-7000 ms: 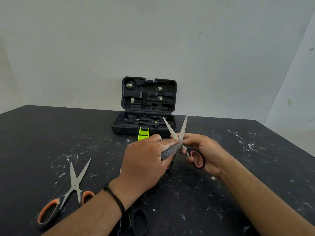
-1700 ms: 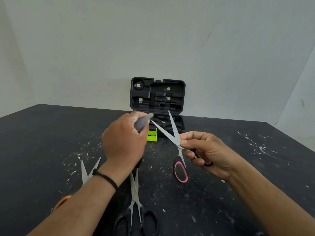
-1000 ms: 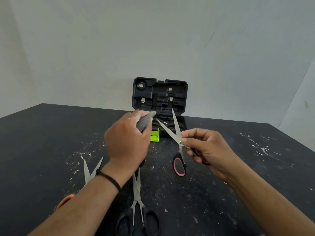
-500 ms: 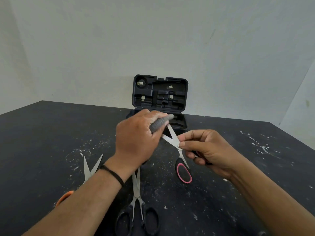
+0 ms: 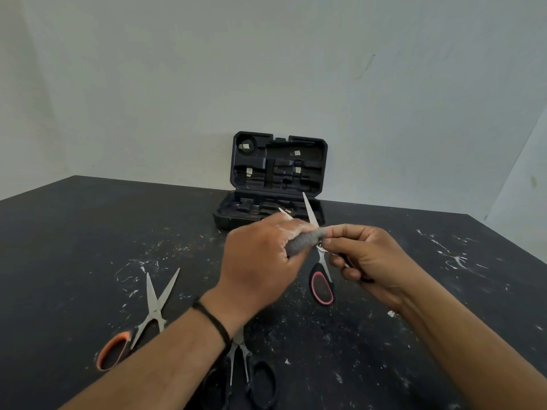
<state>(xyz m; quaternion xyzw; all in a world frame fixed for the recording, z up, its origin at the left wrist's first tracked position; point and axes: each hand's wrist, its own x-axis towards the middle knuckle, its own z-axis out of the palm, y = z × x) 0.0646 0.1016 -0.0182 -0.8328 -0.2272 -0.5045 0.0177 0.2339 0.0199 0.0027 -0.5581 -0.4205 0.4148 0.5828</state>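
One pair of scissors under sharpening, blades bare

**Item:** pink-handled scissors (image 5: 325,266), held in the air above the tabletop (image 5: 88,232), in front of the open tool case (image 5: 278,173). The blades are spread in a V with the tips up and away from the person. The pink loop hangs down; the other loop is hidden inside the right hand (image 5: 370,258).

**Holding:** the right-hand fingers (image 5: 349,233) curl round the hidden handle and pinch close to the pivot. The left hand (image 5: 260,255) has its fingers wrapped round a grey sharpening stone (image 5: 305,241). The stone's free end lies across the blades just above the pivot, close against the right fingertips.

**Hazards, as judged:**
- If the stone slips off the narrow edge, the left knuckles could run onto the nearer blade, whose tip shows just behind them.
- The right fingertips sit beside the pivot, so a stroke run too low, or the blades swinging shut, could nip them.
- A light pinch may let the pair twist, so the stone meets the edge at a poor angle.

**Also present:** orange-handled scissors (image 5: 155,306) lying open on the tabletop, and black-handled scissors (image 5: 239,359) partly under the left forearm, both apart from the work
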